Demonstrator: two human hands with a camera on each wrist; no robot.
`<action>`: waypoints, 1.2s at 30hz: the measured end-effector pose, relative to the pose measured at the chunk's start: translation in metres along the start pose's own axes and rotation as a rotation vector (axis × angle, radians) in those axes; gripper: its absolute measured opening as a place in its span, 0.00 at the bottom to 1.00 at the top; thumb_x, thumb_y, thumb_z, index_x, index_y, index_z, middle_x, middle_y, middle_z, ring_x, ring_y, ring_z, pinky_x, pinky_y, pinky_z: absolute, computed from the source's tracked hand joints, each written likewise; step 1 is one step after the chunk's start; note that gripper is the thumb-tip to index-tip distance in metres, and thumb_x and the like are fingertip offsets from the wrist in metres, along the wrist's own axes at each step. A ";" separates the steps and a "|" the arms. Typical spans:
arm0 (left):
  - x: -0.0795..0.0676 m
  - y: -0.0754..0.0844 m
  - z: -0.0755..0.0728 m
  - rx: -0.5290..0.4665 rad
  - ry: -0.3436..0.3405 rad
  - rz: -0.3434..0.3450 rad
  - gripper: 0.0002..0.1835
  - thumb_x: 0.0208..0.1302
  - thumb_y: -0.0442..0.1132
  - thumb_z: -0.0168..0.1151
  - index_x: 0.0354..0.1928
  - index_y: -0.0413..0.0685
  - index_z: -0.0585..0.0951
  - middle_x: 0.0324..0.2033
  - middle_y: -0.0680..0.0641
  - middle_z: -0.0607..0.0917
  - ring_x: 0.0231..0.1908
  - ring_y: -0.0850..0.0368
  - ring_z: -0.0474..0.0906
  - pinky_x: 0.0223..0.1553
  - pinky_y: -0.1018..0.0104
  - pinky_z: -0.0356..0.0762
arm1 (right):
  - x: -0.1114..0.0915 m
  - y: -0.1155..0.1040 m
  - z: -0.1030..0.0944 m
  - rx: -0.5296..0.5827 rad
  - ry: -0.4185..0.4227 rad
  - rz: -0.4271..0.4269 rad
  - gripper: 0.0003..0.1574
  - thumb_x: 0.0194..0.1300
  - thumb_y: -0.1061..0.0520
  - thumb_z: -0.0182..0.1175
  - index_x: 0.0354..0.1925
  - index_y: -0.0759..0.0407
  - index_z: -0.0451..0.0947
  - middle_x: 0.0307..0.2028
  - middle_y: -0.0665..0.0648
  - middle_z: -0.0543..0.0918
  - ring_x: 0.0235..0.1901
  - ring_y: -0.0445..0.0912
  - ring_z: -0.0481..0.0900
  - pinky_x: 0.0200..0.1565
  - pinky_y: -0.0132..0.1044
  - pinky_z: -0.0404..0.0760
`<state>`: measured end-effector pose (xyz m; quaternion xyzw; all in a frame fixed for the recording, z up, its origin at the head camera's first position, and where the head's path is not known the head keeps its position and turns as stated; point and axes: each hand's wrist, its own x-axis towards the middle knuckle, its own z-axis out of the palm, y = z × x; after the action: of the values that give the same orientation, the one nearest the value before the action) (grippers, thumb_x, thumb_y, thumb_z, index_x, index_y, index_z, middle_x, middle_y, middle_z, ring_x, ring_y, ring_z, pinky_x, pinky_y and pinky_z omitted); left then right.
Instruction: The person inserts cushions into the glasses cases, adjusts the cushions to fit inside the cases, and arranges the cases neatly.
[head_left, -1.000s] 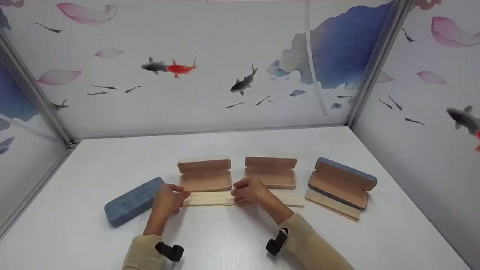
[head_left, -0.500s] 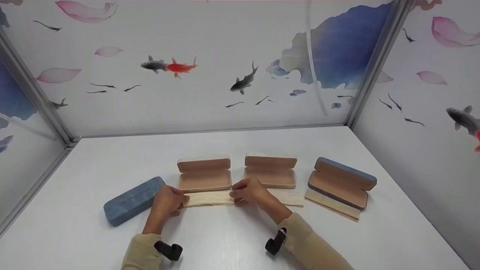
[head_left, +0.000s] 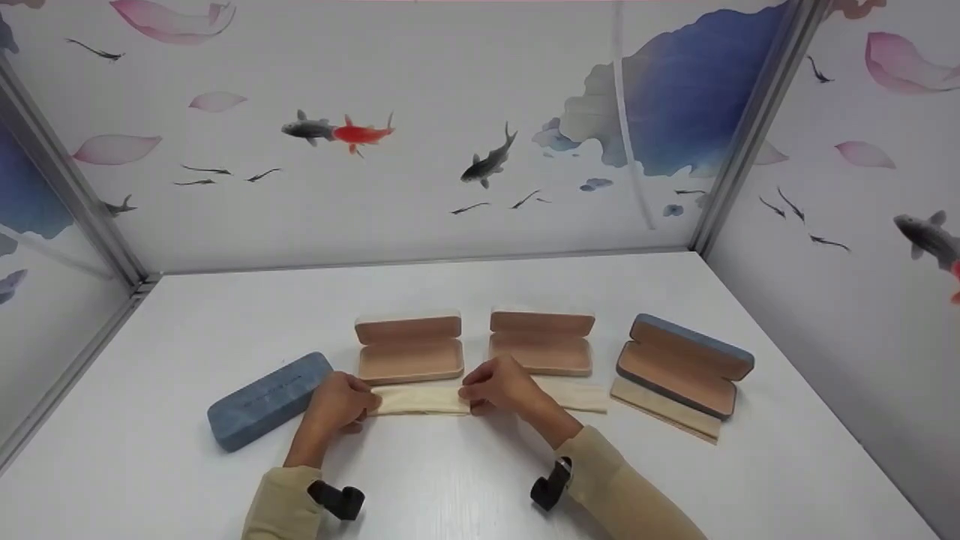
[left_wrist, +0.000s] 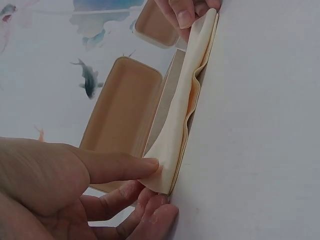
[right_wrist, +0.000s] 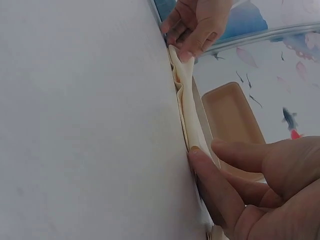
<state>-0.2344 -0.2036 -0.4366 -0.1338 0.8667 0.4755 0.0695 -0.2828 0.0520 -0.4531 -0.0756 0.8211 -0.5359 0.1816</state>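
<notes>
A folded cream cloth (head_left: 420, 400) lies in front of an open glasses case (head_left: 411, 362) with a tan lining. My left hand (head_left: 335, 405) pinches the cloth's left end, thumb on top and fingers underneath in the left wrist view. At the opposite end my right hand (head_left: 504, 386) pinches it between thumb and finger. Wavy layers of the cloth (left_wrist: 181, 107) show along its near edge. Behind my right hand stands a second open glasses case (head_left: 544, 354), and a pale folded cloth (head_left: 576, 394) in front of it is partly hidden by that hand.
A shut blue glasses case (head_left: 266, 403) lies left of my left hand, very near it. Farther right, an open blue glasses case (head_left: 679, 375) has a folded beige cloth (head_left: 664, 411) along its front. Printed walls (head_left: 420, 225) enclose the white table (head_left: 450, 480).
Both hands stay at the cloth's ends, with only slight shifts. The cloth has come very slightly toward me, away from the case. The cases have not moved.
</notes>
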 end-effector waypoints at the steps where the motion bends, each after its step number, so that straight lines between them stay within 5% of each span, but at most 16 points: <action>1: 0.000 0.000 0.000 0.003 -0.004 0.001 0.07 0.61 0.31 0.63 0.39 0.32 0.82 0.22 0.48 0.78 0.25 0.57 0.74 0.24 0.66 0.78 | 0.000 0.000 0.000 -0.012 0.002 -0.003 0.13 0.61 0.63 0.70 0.44 0.69 0.85 0.34 0.62 0.89 0.29 0.43 0.88 0.35 0.36 0.88; 18: 0.002 0.003 -0.008 0.011 -0.062 -0.086 0.15 0.64 0.34 0.60 0.49 0.31 0.78 0.35 0.41 0.83 0.34 0.52 0.80 0.35 0.61 0.85 | -0.002 -0.003 -0.001 -0.054 -0.001 -0.023 0.05 0.61 0.63 0.70 0.35 0.65 0.86 0.25 0.56 0.87 0.22 0.41 0.83 0.30 0.35 0.86; 36: 0.002 0.003 -0.012 -0.099 -0.042 -0.007 0.19 0.65 0.32 0.63 0.55 0.28 0.75 0.37 0.36 0.85 0.27 0.57 0.85 0.32 0.63 0.86 | 0.001 -0.005 0.000 -0.015 0.094 -0.013 0.05 0.62 0.62 0.69 0.37 0.63 0.87 0.26 0.52 0.85 0.23 0.40 0.81 0.30 0.33 0.83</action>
<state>-0.2376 -0.2128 -0.4280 -0.1299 0.8399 0.5204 0.0828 -0.2839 0.0499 -0.4487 -0.0569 0.8321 -0.5340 0.1388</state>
